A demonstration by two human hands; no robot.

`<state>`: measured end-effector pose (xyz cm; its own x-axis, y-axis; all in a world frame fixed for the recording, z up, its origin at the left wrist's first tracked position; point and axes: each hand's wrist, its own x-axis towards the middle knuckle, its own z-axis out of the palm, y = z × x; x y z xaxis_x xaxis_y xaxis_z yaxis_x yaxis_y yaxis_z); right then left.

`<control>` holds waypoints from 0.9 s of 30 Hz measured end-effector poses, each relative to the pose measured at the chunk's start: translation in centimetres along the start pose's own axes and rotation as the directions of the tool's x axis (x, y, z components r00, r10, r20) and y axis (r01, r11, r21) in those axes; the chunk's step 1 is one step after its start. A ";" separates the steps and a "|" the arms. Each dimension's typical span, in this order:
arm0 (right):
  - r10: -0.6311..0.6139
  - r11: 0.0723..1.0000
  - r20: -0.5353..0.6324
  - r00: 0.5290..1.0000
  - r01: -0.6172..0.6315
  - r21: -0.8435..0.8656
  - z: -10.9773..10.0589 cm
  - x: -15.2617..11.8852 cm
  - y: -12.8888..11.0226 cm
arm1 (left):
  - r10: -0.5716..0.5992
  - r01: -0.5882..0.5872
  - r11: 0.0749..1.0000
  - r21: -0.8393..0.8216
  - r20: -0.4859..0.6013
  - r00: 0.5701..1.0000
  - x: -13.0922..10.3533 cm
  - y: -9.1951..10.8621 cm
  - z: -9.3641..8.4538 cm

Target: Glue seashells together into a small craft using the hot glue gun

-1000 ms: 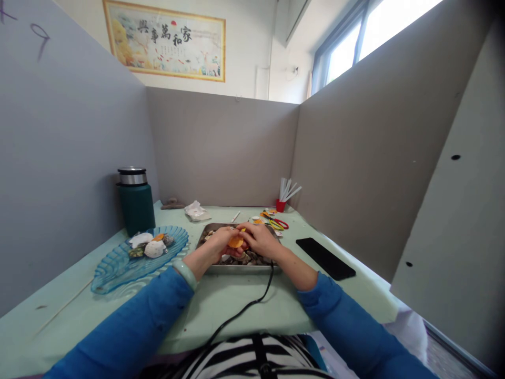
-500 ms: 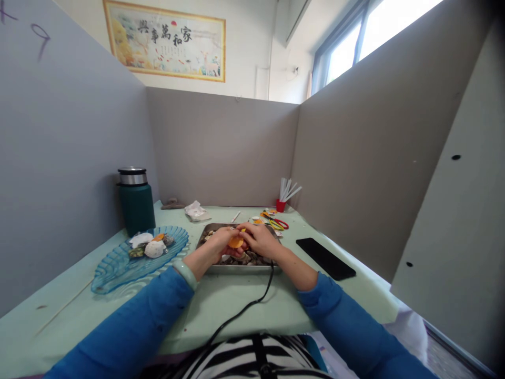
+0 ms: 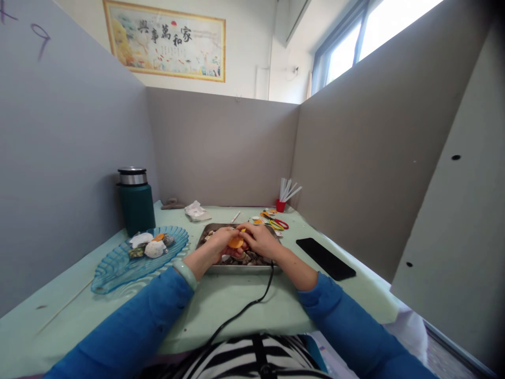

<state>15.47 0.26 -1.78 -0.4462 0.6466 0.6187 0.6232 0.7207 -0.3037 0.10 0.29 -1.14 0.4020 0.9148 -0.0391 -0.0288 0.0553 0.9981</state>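
Observation:
Both hands meet above a metal tray (image 3: 244, 269) of stones and shells. An orange shell (image 3: 235, 241), ribbed like a scallop, is gripped in my left hand (image 3: 221, 243), whose fingers curl beneath it. The closed fingers of my right hand (image 3: 258, 239) press at the shell's upper right edge, where a small yellow bit shows. Fingertips partly cover the piece. A black cord (image 3: 252, 302) rises from my lap to the tray's front near my right wrist; what it joins is hidden.
To the left, a blue shell-shaped plate (image 3: 118, 271) bears several stones and shells, with a green bottle (image 3: 136, 208) behind. Scissors (image 3: 278, 223), a red cup (image 3: 280, 206) of white sticks and crumpled tissue (image 3: 197, 211) lie farther back. A black phone (image 3: 325, 258) is right.

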 end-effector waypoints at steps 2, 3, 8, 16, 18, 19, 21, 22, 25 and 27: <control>0.002 1.000 0.001 1.000 -0.002 0.001 0.0 0.0 0.0 | 0.003 -0.003 1.000 0.000 0.005 1.000 0.1 -0.1 -0.1; 0.003 1.000 0.001 1.000 -0.003 0.002 0.0 0.0 0.0 | 0.004 -0.004 1.000 0.000 0.010 1.000 0.1 -0.1 -0.1; 0.006 1.000 0.008 1.000 -0.006 0.006 0.1 0.0 0.1 | -0.003 0.003 1.000 -0.002 0.010 1.000 0.3 -0.3 -0.2; 0.014 1.000 0.013 1.000 -0.014 0.010 0.1 -0.1 0.1 | -0.011 0.011 1.000 0.019 -0.007 1.000 -0.1 0.1 0.1; 0.016 1.000 0.016 1.000 -0.017 0.010 0.0 -0.1 0.1 | -0.011 0.011 1.000 0.022 -0.010 1.000 -0.2 0.1 0.1; 0.018 1.000 0.018 1.000 -0.019 0.010 0.0 -0.1 0.1 | -0.010 0.010 1.000 0.023 -0.009 1.000 -0.2 0.2 0.1; 0.020 1.000 0.021 1.000 -0.020 0.010 0.0 -0.1 0.0 | -0.007 0.008 1.000 0.029 -0.010 1.000 -0.2 0.2 0.2; 0.020 1.000 0.022 1.000 -0.020 0.009 0.0 -0.1 0.0 | -0.006 0.007 0.999 0.033 -0.010 1.000 -0.2 0.2 0.2; 0.019 1.000 0.021 1.000 -0.019 -0.002 0.0 -0.1 0.0 | -0.008 0.009 0.999 0.044 -0.014 1.000 -0.3 0.2 0.2; 0.019 1.000 0.023 1.000 -0.019 -0.007 0.0 -0.1 0.0 | -0.013 0.013 0.999 0.045 -0.016 1.000 -0.3 0.2 0.2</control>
<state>15.51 0.24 -1.85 -0.4488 0.6656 0.5963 0.6357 0.7067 -0.3105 0.20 -0.05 -0.88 0.3874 0.9204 -0.0523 0.0178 0.0493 0.9986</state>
